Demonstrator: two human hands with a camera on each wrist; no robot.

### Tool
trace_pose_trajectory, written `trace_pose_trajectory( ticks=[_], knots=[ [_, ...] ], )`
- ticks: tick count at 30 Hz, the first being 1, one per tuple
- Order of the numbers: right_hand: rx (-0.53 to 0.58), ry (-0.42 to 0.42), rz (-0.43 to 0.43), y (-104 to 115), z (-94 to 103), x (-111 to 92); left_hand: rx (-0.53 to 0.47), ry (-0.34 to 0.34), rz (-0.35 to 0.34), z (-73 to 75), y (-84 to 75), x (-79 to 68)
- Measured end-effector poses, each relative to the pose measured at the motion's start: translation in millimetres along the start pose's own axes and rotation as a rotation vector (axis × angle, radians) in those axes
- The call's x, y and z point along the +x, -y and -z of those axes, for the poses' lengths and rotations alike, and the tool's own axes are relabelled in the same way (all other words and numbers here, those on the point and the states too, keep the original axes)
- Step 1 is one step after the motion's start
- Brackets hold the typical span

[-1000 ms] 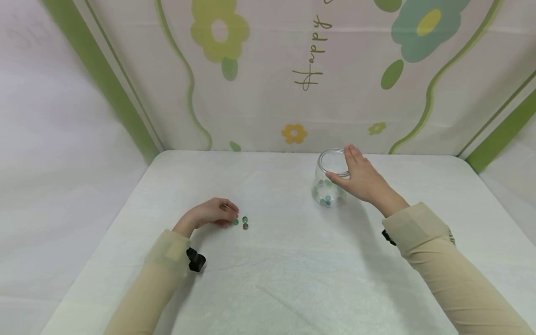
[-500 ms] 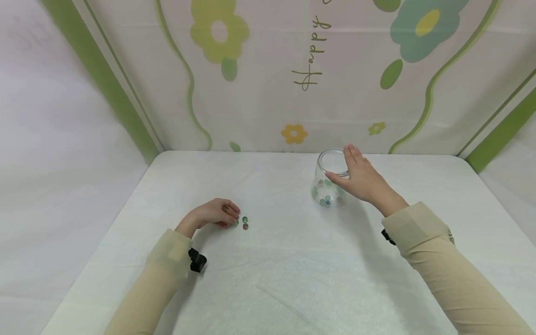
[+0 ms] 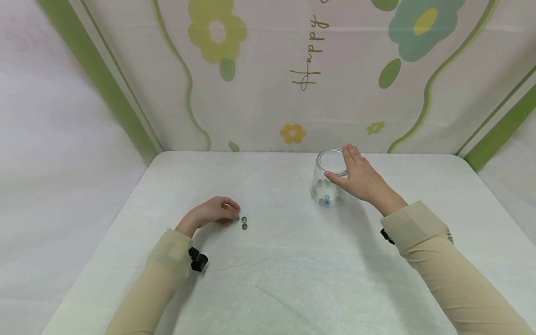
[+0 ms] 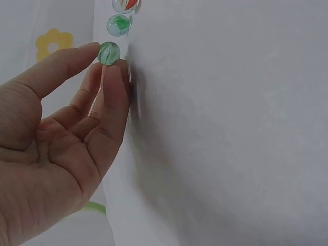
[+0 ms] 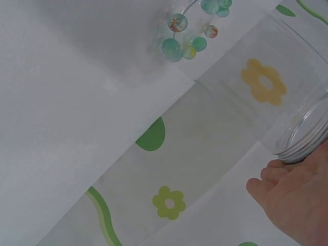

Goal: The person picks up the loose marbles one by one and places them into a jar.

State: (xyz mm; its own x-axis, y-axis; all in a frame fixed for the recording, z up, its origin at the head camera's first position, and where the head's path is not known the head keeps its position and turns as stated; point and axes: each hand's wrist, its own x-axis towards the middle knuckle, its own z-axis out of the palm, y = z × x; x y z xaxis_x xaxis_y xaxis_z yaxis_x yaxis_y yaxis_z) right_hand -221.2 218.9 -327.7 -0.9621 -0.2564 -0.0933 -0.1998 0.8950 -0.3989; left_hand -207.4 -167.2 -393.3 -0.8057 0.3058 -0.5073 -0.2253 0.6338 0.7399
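Between thumb and fingertip, my left hand (image 3: 212, 211) pinches a clear glass marble (image 4: 109, 53) with green swirls, seen best in the left wrist view. Just beyond it on the table lie a green marble (image 3: 244, 219) and a reddish-brown marble (image 3: 244, 226). A clear glass jar (image 3: 319, 173) stands upright at the back, right of centre, with several marbles (image 5: 170, 47) on its bottom. My right hand (image 3: 363, 180) rests against the right side of the jar's rim (image 5: 307, 139), thumb and fingers fairly straight and spread apart.
A white cloth covers the table (image 3: 276, 260). Behind its far edge hangs a curtain (image 3: 259, 102) printed with flowers, and pale fabric (image 3: 50, 186) encloses the left side. Each forearm wears a small black camera mount (image 3: 197, 259).
The nearest green marble lay beside my left fingertips; the fingers closed over it and now pinch it. The other two marbles, the jar and my right hand look unmoved.
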Motion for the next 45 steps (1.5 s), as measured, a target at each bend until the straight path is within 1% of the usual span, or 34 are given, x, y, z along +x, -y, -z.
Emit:
trace_pose_trajectory(
  ticks=[3, 6, 12, 17, 21, 29, 35, 41, 45],
  knots=[
    [0.001, 0.002, -0.001, 0, 0.3, 0, -0.049, -0.017, 0.008, 1.2, -2.7, 1.0],
    [0.000, 0.004, 0.000, 0, 0.5, 0, -0.124, -0.028, 0.001, 2.3, -6.9, 2.8],
    [-0.001, 0.008, 0.000, -1, 0.1, 1, -0.306, -0.040, -0.051, 3.0, -21.6, 5.5],
    [0.002, 0.010, -0.002, 0, 0.0, 0, -0.449, -0.075, -0.092, -0.3, -38.8, 6.7],
    [0.003, 0.011, -0.002, 0, 0.0, 0, -0.589, -0.108, -0.107, -4.5, -54.7, 6.8],
    [0.004, 0.014, 0.003, 0, 0.2, 0, -0.800, -0.178, -0.129, -12.1, -87.7, 10.2],
    [-0.003, 0.011, 0.006, -1, 0.2, -1, -0.878, -0.204, -0.147, -20.0, -107.9, 15.9],
    [-0.002, 0.006, 0.009, -1, 0.2, -1, -0.954, -0.221, -0.161, -32.8, -125.6, 22.6],
    [-0.003, 0.001, 0.009, -1, 0.3, 0, -0.962, -0.217, -0.176, -41.6, -136.2, 26.6]
  ],
)
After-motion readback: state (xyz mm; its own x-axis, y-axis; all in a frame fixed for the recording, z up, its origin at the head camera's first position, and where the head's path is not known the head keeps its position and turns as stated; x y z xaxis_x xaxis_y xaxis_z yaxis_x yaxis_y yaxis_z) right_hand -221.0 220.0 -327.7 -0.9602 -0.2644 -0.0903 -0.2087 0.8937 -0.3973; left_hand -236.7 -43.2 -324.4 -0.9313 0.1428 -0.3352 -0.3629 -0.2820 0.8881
